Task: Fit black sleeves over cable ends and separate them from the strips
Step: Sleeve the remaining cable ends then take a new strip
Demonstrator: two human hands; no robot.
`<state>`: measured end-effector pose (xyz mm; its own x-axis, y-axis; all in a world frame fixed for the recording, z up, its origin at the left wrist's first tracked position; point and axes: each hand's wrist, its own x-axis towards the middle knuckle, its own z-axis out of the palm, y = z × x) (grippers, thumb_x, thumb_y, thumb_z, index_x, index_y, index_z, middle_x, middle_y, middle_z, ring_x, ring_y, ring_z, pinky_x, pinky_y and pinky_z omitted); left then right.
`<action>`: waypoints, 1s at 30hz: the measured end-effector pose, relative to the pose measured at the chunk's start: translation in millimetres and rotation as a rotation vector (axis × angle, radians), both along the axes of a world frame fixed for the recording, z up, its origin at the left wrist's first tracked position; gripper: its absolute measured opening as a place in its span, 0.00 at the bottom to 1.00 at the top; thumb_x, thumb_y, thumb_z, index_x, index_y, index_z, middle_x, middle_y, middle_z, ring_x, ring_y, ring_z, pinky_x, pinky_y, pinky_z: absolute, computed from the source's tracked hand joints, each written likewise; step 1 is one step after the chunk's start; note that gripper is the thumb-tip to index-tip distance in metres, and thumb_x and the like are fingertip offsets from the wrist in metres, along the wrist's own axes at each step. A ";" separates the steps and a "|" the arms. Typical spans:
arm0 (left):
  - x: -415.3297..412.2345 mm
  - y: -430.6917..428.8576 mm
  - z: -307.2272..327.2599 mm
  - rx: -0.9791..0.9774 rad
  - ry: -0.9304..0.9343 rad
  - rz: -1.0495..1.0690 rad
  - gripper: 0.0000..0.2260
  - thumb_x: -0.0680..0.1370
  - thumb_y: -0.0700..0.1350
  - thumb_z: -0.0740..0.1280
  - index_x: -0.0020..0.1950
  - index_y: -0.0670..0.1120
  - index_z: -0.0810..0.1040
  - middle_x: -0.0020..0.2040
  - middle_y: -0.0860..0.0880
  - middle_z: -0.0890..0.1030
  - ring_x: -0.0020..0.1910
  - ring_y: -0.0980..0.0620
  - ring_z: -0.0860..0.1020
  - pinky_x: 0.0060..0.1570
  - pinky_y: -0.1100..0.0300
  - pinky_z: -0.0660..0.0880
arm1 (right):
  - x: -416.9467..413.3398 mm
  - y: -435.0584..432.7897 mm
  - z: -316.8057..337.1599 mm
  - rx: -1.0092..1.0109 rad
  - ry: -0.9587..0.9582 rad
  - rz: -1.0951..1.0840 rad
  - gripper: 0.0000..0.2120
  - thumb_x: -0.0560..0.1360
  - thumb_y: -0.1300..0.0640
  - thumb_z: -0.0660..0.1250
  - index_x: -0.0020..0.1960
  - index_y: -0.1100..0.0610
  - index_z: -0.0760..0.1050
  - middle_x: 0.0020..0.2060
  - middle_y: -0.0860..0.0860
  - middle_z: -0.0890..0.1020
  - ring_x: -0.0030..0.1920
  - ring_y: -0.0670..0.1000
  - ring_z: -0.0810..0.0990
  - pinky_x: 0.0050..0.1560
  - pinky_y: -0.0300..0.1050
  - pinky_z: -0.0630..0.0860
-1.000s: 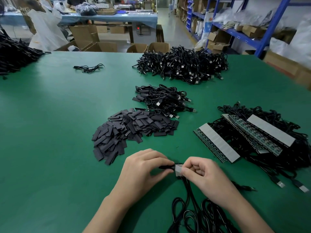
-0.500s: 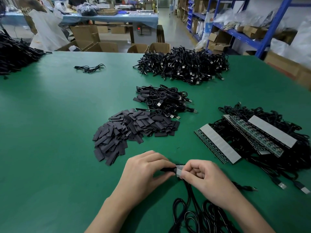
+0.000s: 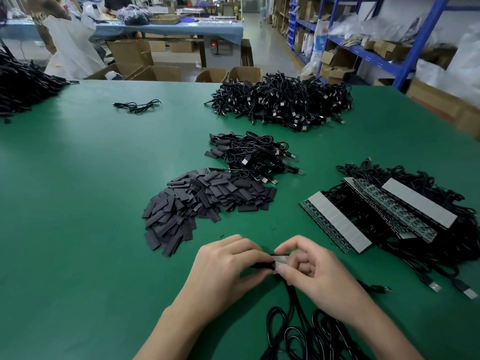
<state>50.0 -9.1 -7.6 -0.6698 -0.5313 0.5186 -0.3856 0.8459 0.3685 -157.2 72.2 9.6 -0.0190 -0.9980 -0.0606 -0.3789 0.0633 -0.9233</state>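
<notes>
Pinching a flat black sleeve (image 3: 261,265) at its end, the left hand (image 3: 223,271) meets the right hand (image 3: 311,274), whose curled fingers grip a short grey-backed strip piece (image 3: 280,261) just above the green table (image 3: 78,229). Looped black cables (image 3: 293,302) trail toward the person. Beyond lies a pile of loose black sleeves (image 3: 202,203) (print on the long green circuit strips (image 3: 335,222) is too small to read).

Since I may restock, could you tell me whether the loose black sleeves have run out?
No, a large pile of black sleeves lies on the table beyond the left hand.
</notes>
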 end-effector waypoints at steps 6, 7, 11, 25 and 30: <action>0.5 0.7 1.8 0.006 -0.011 -0.003 0.05 0.78 0.52 0.75 0.50 0.53 0.86 0.47 0.59 0.83 0.43 0.58 0.79 0.39 0.60 0.78 | -1.7 0.5 2.4 -0.064 0.093 0.067 0.11 0.81 0.62 0.67 0.58 0.49 0.73 0.39 0.51 0.84 0.32 0.50 0.78 0.40 0.43 0.77; 0.2 1.1 1.9 0.005 -0.016 -0.012 0.05 0.78 0.52 0.75 0.50 0.53 0.86 0.47 0.59 0.83 0.43 0.59 0.79 0.39 0.60 0.78 | -0.9 0.2 1.8 -0.062 0.106 0.077 0.11 0.81 0.62 0.67 0.57 0.49 0.73 0.39 0.51 0.85 0.32 0.51 0.79 0.41 0.43 0.77; -2.3 3.6 1.2 0.002 -0.037 -0.047 0.05 0.78 0.53 0.75 0.51 0.54 0.86 0.47 0.59 0.84 0.43 0.58 0.79 0.39 0.59 0.78 | 0.6 0.1 0.3 -0.055 0.155 0.112 0.10 0.81 0.63 0.67 0.55 0.49 0.73 0.39 0.48 0.85 0.33 0.52 0.80 0.42 0.41 0.77; -5.9 4.3 0.6 -0.102 0.032 0.028 0.04 0.79 0.53 0.74 0.50 0.54 0.86 0.44 0.59 0.83 0.41 0.58 0.80 0.41 0.58 0.76 | -0.7 -0.8 -1.6 -0.137 0.181 -0.072 0.11 0.75 0.56 0.76 0.49 0.42 0.79 0.41 0.41 0.86 0.42 0.44 0.85 0.44 0.31 0.76; -5.6 3.6 0.1 -0.118 0.039 0.034 0.05 0.79 0.54 0.73 0.50 0.54 0.86 0.44 0.59 0.83 0.41 0.59 0.79 0.39 0.60 0.76 | -1.7 1.7 0.0 -0.102 0.236 -0.063 0.04 0.75 0.50 0.75 0.43 0.42 0.82 0.35 0.42 0.85 0.38 0.42 0.82 0.40 0.34 0.75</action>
